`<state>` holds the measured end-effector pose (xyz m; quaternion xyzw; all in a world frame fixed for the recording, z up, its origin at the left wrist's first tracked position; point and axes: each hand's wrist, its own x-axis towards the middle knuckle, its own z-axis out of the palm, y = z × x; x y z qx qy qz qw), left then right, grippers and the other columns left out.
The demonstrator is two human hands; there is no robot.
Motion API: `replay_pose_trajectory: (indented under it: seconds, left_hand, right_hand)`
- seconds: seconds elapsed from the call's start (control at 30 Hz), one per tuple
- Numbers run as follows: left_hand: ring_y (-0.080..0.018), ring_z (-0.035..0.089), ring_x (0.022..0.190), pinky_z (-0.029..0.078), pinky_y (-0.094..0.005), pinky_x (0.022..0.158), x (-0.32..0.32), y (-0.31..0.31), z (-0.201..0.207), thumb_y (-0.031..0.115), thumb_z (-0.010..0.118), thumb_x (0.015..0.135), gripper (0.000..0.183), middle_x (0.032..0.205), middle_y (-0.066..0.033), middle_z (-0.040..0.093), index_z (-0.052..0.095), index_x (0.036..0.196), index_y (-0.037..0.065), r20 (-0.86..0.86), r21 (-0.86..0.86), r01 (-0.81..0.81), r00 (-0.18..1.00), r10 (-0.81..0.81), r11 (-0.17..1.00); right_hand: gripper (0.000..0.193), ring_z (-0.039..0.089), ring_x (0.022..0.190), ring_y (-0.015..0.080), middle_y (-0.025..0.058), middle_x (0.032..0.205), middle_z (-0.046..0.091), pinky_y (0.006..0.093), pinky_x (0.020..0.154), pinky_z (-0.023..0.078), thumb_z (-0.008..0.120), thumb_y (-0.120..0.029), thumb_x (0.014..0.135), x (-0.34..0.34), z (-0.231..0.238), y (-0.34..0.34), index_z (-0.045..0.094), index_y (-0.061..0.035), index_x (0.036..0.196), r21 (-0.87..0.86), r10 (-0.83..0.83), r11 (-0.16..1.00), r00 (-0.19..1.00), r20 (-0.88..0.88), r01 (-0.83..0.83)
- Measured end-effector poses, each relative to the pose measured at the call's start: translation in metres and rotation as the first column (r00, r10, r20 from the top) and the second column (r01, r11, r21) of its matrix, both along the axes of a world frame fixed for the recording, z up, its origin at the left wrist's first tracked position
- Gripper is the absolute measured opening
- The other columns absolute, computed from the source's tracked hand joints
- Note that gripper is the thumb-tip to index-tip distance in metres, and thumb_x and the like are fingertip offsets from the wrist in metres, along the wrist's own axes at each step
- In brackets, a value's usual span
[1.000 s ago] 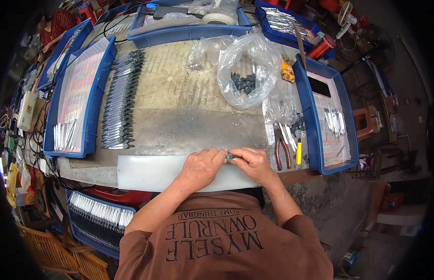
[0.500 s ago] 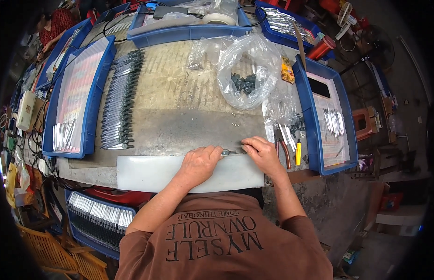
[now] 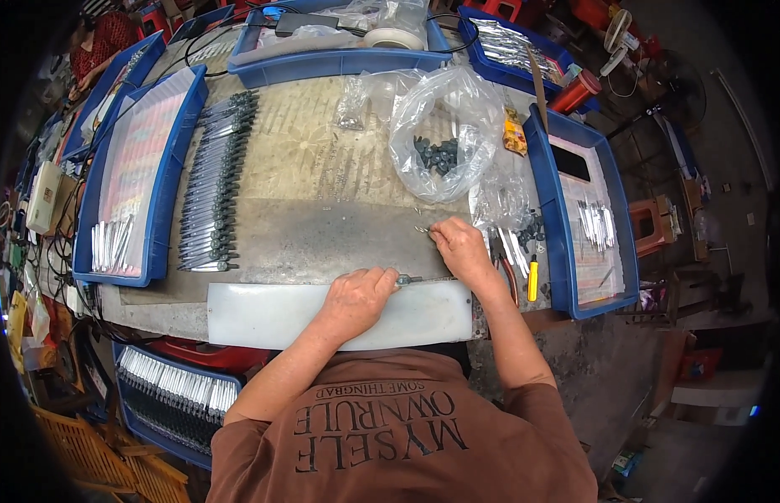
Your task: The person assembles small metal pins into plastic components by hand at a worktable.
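Observation:
My left hand [image 3: 356, 300] is closed over the near edge of the table. A slim piece with a dark grey end [image 3: 409, 280] sticks out past its fingers; the rest of it is hidden in the grip. My right hand [image 3: 462, 250] rests further up the table, thumb and fingers drawn together in a pinch beside a few tiny metal bits [image 3: 420, 228]. Whatever lies between those fingertips is too small to make out. Under the left hand lies a whitish board [image 3: 264, 312]. To the left runs a long row of slim pieces with dark ends [image 3: 212, 180].
A clear plastic bag [image 3: 407, 159] holds dark small parts. Right of my right hand lie a yellow-handled tool [image 3: 532, 279] and pliers [image 3: 512, 281]. Blue trays stand at the left [image 3: 161, 210], right [image 3: 563, 251] and back [image 3: 340, 60]. A filled tray [image 3: 168, 448] sits below the table's left side.
My right hand has moved away from the dark-ended piece, up the table to the tiny metal bits. My left hand stays nearly in place, still holding the piece.

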<state>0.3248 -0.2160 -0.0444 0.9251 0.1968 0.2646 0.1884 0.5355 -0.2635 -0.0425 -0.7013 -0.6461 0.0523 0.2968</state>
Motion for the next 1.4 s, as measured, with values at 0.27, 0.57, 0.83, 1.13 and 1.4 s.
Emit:
replay_pose_trajectory:
  seconds: [0.27, 0.57, 0.83, 1.13, 1.4]
  left_hand:
    - [-0.0227, 0.055, 0.057, 0.045, -0.0346, 0.049, 0.0, 0.0, 0.0, 0.015, 0.062, 0.073, 0.02, 0.064, -0.0058, 0.05, 0.052, 0.087, 0.006, -0.006, 0.0, -0.001, 1.0, 0.001, 1.0]
    - [-0.0227, 0.055, 0.057, 0.045, -0.0342, 0.049, 0.0, 0.001, 0.001, 0.015, 0.061, 0.073, 0.019, 0.064, -0.006, 0.05, 0.052, 0.087, 0.006, -0.011, 0.003, 0.001, 1.0, -0.001, 1.0]
    - [-0.0228, 0.055, 0.057, 0.045, -0.0347, 0.049, 0.0, 0.0, 0.0, 0.016, 0.062, 0.073, 0.019, 0.064, -0.006, 0.05, 0.053, 0.086, 0.006, 0.011, -0.004, 0.001, 1.0, -0.001, 1.0]
    - [-0.0221, 0.055, 0.056, 0.045, -0.034, 0.048, 0.0, 0.0, 0.0, 0.016, 0.063, 0.072, 0.019, 0.064, -0.0056, 0.05, 0.053, 0.086, 0.006, -0.004, 0.021, -0.005, 1.0, 0.005, 1.0]
    - [-0.0218, 0.056, 0.056, 0.046, -0.0333, 0.048, 0.001, -0.001, -0.002, 0.015, 0.063, 0.072, 0.019, 0.064, -0.0054, 0.05, 0.054, 0.086, 0.005, 0.015, 0.04, -0.001, 1.0, 0.0, 0.999]
  right_hand:
    - [0.004, 0.057, 0.067, 0.0309, 0.0151, 0.072, 0.057, 0.0368, 0.061, 0.047, 0.06, -0.002, 0.072, 0.002, -0.002, 0.012, 0.058, 0.0009, 0.075, -0.045, 0.051, 0.998, 0.988, 0.142, -0.045]
    - [0.003, 0.055, 0.07, 0.033, 0.0157, 0.073, 0.055, 0.0391, 0.064, 0.045, 0.054, -0.002, 0.075, 0.003, 0.0, 0.017, 0.055, 0.0008, 0.076, -0.116, 0.101, 0.99, 0.963, 0.25, -0.074]
    - [0.008, 0.055, 0.072, 0.0369, 0.0195, 0.076, 0.055, 0.0442, 0.064, 0.044, 0.05, -0.007, 0.077, 0.001, 0.005, 0.011, 0.05, 0.0004, 0.076, -0.183, 0.034, 0.983, 0.989, 0.146, -0.007]
    - [0.013, 0.053, 0.067, 0.0308, 0.015, 0.071, 0.055, 0.0359, 0.06, 0.042, 0.054, -0.011, 0.079, -0.029, 0.049, -0.017, 0.053, 0.0015, 0.077, -0.231, 0.139, 0.946, 0.928, -0.345, -0.227]
    - [0.014, 0.054, 0.072, 0.0344, 0.0165, 0.073, 0.055, 0.0398, 0.062, 0.042, 0.052, -0.013, 0.08, -0.039, 0.049, -0.019, 0.052, 0.0009, 0.078, -0.296, 0.238, 0.903, 0.935, -0.261, -0.313]
